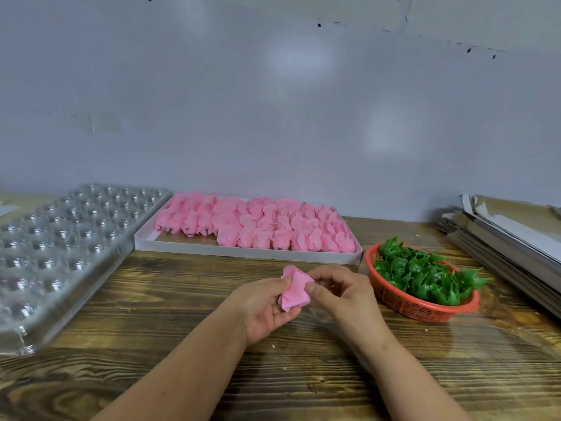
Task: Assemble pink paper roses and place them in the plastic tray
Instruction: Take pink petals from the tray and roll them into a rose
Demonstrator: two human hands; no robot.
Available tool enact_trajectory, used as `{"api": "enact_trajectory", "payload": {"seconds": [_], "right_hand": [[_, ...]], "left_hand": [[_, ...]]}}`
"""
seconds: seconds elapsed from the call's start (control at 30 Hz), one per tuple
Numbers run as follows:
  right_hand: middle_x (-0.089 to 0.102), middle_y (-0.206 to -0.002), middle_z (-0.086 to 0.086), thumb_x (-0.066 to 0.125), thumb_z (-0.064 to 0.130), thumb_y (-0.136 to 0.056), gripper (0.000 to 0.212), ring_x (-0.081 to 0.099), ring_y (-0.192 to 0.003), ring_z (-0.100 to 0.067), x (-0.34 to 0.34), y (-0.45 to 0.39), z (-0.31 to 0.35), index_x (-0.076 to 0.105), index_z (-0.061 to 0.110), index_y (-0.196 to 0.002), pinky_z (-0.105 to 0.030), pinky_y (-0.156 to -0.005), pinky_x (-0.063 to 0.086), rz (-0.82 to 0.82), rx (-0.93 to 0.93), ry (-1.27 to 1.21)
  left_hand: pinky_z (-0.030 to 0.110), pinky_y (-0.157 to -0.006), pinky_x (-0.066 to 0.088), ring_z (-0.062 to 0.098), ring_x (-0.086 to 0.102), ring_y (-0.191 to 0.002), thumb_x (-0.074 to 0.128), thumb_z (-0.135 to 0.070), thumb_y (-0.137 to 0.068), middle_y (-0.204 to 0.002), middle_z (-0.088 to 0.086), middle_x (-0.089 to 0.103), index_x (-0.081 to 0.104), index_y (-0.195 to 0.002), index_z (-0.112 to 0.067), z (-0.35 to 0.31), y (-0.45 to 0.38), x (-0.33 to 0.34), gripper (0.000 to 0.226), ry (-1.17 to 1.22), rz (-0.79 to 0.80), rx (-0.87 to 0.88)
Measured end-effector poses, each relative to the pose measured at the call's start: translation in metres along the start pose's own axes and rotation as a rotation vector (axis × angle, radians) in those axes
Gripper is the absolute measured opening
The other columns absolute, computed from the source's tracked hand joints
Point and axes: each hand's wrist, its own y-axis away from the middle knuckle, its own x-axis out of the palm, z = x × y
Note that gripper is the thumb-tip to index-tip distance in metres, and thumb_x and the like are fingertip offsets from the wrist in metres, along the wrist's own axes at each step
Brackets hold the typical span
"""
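Observation:
A pink paper rose [294, 289] is held above the wooden table between both hands. My left hand [264, 308] cups it from below and the left, with the thumb on its petals. My right hand [344, 294] pinches its right edge with thumb and curled fingers. A clear plastic tray [57, 247] with several empty round cells lies at the left. At the back, a flat white box [249, 249] holds several pink paper flower heads [258, 227]. A red basket [403, 302] at the right holds several green plastic calyxes [425, 271].
A stack of flat cardboard sheets [510, 235] lies along the right edge. A pale wall stands just behind the table. Bare wooden tabletop [170, 293] stretches between the plastic tray and my hands.

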Motion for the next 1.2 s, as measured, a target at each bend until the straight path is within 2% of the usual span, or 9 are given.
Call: {"api": "enact_trajectory", "payload": {"seconds": [0.27, 0.37, 0.5, 0.6, 0.7, 0.77, 0.87, 1.0, 1.2], "right_hand": [[0.071, -0.083, -0.002, 0.073, 0.001, -0.074, 0.027, 0.063, -0.076, -0.022, 0.004, 0.004, 0.005, 0.073, 0.027, -0.082, -0.031, -0.069, 0.05, 0.065, -0.035, 0.102], [0.072, -0.076, -0.003, 0.069, -0.002, -0.075, 0.022, 0.063, -0.07, -0.013, 0.005, 0.001, 0.005, 0.073, 0.019, -0.08, -0.027, -0.065, 0.05, -0.009, -0.006, 0.098], [0.069, -0.072, -0.016, 0.064, -0.001, -0.082, 0.013, 0.062, -0.063, -0.023, 0.003, -0.003, 0.003, 0.073, 0.007, -0.083, -0.033, -0.057, 0.052, -0.2, 0.235, -0.306], [0.068, -0.069, -0.018, 0.06, 0.001, -0.085, 0.019, 0.062, -0.059, -0.026, 0.008, -0.003, 0.005, 0.075, 0.009, -0.075, -0.034, -0.061, 0.051, -0.197, 0.361, -0.551], [0.068, -0.066, -0.016, 0.059, 0.001, -0.085, 0.023, 0.065, -0.055, -0.018, 0.017, -0.003, 0.01, 0.074, 0.007, -0.069, -0.023, -0.051, 0.055, -0.176, 0.427, -0.729], [0.066, -0.063, -0.016, 0.059, 0.002, -0.085, 0.021, 0.063, -0.05, -0.016, 0.019, -0.004, 0.013, 0.071, 0.003, -0.068, -0.019, -0.047, 0.053, -0.191, 0.473, -0.818], [0.065, -0.058, -0.015, 0.058, 0.003, -0.085, 0.027, 0.063, -0.046, -0.017, 0.019, -0.004, 0.015, 0.07, 0.003, -0.06, -0.021, -0.043, 0.052, -0.187, 0.524, -0.895], [0.068, -0.066, -0.015, 0.058, 0.007, -0.086, 0.014, 0.064, -0.055, -0.02, 0.024, -0.002, 0.012, 0.067, 0.0, -0.078, -0.026, -0.049, 0.054, -0.131, 0.558, -0.797], [0.059, -0.052, -0.01, 0.057, 0.013, -0.09, 0.02, 0.056, -0.04, -0.014, 0.028, -0.001, 0.009, 0.066, 0.002, -0.076, -0.021, -0.04, 0.05, -0.117, 0.613, -0.73]], "left_hand": [[0.027, -0.053, 0.056, 0.021, 0.074, -0.071, 0.061, -0.01, -0.088, -0.09, 0.016, 0.075, 0.061, -0.114, 0.003, -0.002, 0.003, -0.002, 0.029, -0.1, -0.01, 0.005], [0.029, -0.057, 0.057, 0.021, 0.074, -0.078, 0.067, -0.032, -0.079, -0.095, 0.014, 0.075, 0.062, -0.117, -0.002, -0.004, 0.004, -0.002, 0.048, -0.129, 0.042, 0.009], [0.042, -0.09, 0.05, 0.02, 0.069, -0.102, 0.075, -0.069, -0.05, -0.111, 0.006, 0.072, 0.06, -0.119, -0.016, -0.001, 0.007, 0.001, 0.089, -0.263, 0.209, 0.099], [0.041, -0.105, 0.039, 0.012, 0.062, -0.113, 0.089, -0.06, -0.042, -0.113, -0.005, 0.071, 0.058, -0.122, -0.024, 0.01, 0.012, 0.01, 0.093, -0.362, 0.333, 0.166], [0.032, -0.1, 0.047, 0.009, 0.06, -0.116, 0.075, -0.023, -0.07, -0.109, -0.004, 0.066, 0.058, -0.119, -0.017, 0.022, 0.013, 0.021, 0.052, -0.412, 0.422, 0.246], [0.033, -0.099, 0.049, 0.013, 0.059, -0.113, 0.07, -0.014, -0.072, -0.106, 0.005, 0.06, 0.055, -0.117, -0.005, 0.025, 0.012, 0.025, 0.048, -0.38, 0.39, 0.275], [0.033, -0.087, 0.053, 0.012, 0.063, -0.091, 0.08, -0.012, -0.072, -0.087, 0.002, 0.059, 0.055, -0.108, -0.007, 0.026, 0.011, 0.026, 0.043, -0.289, 0.327, 0.283], [0.022, -0.063, 0.052, 0.006, 0.058, -0.06, 0.077, -0.018, -0.065, -0.069, 0.0, 0.064, 0.063, -0.103, -0.006, 0.024, 0.006, 0.025, 0.042, -0.164, 0.267, 0.281], [0.012, -0.043, 0.036, 0.001, 0.043, -0.045, 0.081, -0.028, -0.056, -0.058, -0.003, 0.054, 0.066, -0.102, -0.001, 0.021, 0.004, 0.023, 0.056, -0.091, 0.237, 0.252]]}}
